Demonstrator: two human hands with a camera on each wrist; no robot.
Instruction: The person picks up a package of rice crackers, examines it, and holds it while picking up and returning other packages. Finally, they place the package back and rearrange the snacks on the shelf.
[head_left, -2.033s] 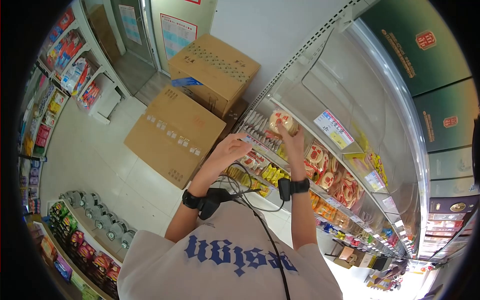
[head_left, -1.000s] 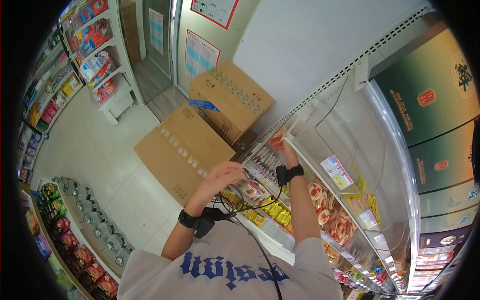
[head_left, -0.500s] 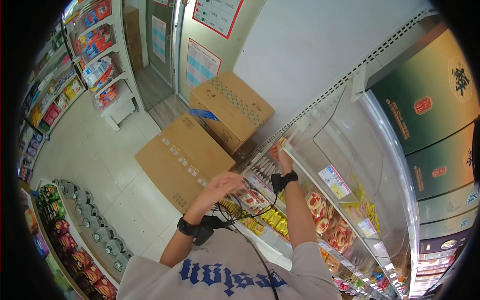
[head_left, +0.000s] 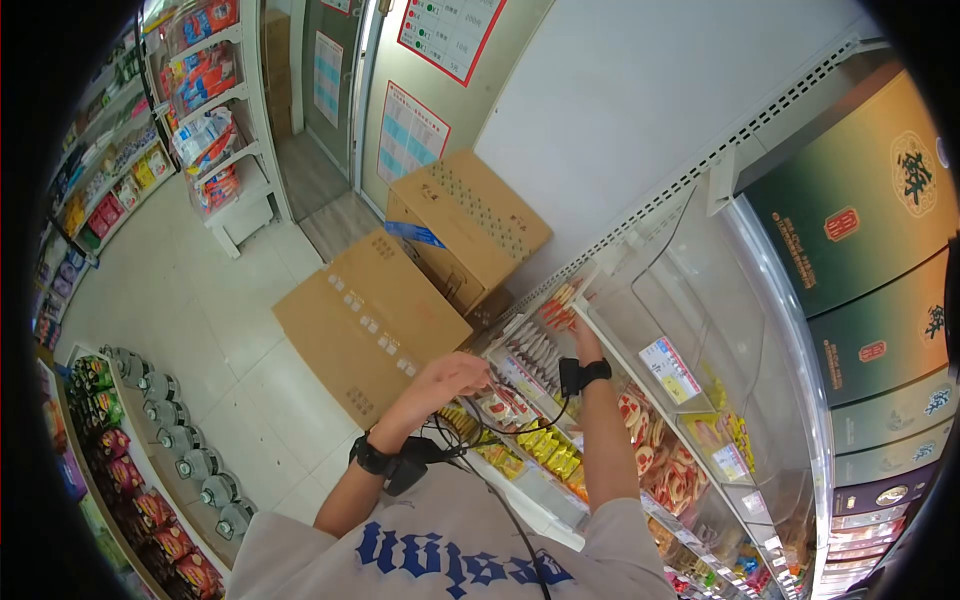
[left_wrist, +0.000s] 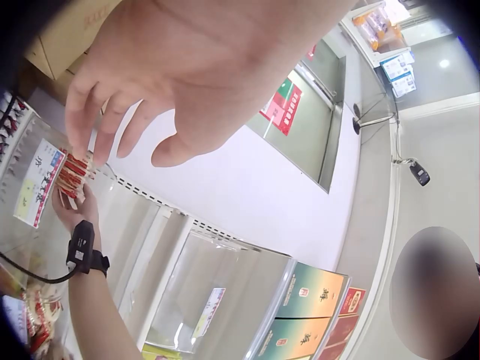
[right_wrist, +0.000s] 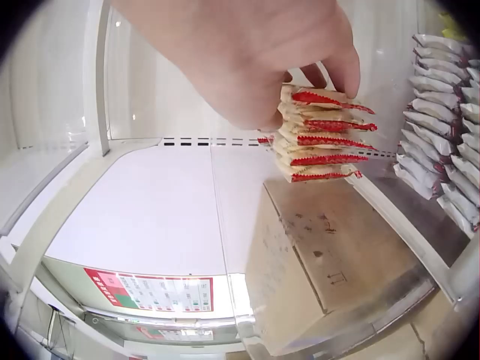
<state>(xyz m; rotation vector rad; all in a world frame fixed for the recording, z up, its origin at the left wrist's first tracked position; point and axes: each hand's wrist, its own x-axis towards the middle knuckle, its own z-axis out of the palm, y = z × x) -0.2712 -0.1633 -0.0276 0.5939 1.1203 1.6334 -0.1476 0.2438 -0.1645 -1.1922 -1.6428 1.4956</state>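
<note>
Red-edged packets [right_wrist: 322,142] now stand rowed at one o'clock, gripped by my right hand [right_wrist: 270,52], which earlier held them face-up; shelving seems further along. My left hand [head_left: 455,377], at twelve, hangs relaxed, empty.

The right hand [head_left: 588,346] sits at the far end of the shelf [head_left: 524,378], where the red-and-cream packets [right_wrist: 322,139] block it, with silver packets [head_left: 535,350] just left and the clear bin [head_left: 690,300] close right. Open air surrounds the left hand [head_left: 452,377], short of the lower carton [head_left: 370,325] on its far left. A drooping cable [head_left: 535,430] crosses toward the yellow packets [head_left: 550,452]. Open floor [head_left: 245,330] runs along the left.
</note>
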